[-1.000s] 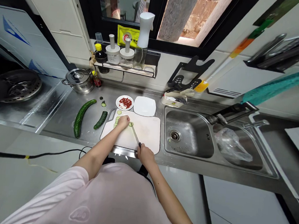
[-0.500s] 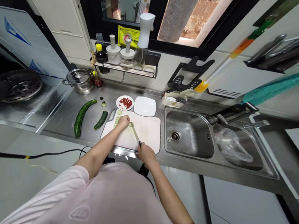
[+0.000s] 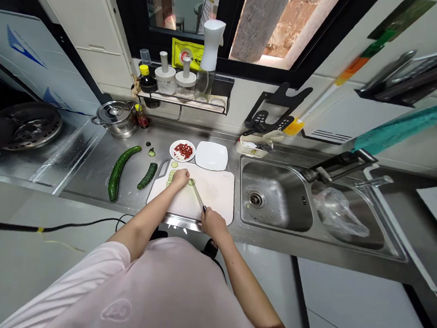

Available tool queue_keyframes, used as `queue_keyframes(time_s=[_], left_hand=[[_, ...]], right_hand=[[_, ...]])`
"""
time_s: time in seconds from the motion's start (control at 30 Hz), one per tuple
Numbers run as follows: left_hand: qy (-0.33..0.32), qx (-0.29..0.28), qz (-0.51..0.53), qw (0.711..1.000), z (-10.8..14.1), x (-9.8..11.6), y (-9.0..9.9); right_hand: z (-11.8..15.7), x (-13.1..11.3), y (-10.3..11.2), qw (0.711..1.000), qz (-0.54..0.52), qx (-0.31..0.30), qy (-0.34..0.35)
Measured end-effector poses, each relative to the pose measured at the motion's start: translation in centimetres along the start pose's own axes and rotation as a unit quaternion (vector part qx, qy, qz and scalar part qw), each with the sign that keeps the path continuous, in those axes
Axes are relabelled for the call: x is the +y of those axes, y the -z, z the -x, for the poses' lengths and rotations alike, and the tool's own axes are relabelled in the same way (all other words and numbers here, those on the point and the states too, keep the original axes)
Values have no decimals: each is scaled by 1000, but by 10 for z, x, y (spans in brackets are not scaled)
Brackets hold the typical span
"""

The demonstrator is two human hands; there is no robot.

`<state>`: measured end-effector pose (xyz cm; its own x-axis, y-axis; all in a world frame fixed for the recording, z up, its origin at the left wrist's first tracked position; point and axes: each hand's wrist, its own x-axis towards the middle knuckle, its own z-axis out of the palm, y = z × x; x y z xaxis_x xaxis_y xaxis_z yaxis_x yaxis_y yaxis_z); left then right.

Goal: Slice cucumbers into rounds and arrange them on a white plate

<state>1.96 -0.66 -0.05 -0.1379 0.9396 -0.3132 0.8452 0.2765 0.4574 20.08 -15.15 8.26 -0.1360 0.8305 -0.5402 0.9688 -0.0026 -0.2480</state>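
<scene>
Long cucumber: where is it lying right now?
In the head view, the long cucumber lies on the steel counter, left of the white cutting board, with a shorter cucumber piece between them and a steel stockpot beyond it.

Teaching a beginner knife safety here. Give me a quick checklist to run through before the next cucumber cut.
1. Right hand firmly around the knife handle: ok.
2. Left hand apart from the blade: ok, a gap shows.
3. Left fingertips tucked back: cannot tell, the view from above hides them.
4. Cutting board flat on the steel counter: ok. Whether it is non-slip: cannot tell.
5. Cutting path free of loose pieces: not ok, a cucumber slice lies by the knife's tip.
6. Blade sharp: cannot tell from this view.
</scene>
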Motion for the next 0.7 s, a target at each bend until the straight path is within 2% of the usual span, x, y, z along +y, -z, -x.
queue_keyframes(time_s=[0.7], left_hand=[[-1, -1, -2, 1000, -2, -2, -2]], right_hand=[[-1, -3, -4, 1000, 8, 14, 2]])
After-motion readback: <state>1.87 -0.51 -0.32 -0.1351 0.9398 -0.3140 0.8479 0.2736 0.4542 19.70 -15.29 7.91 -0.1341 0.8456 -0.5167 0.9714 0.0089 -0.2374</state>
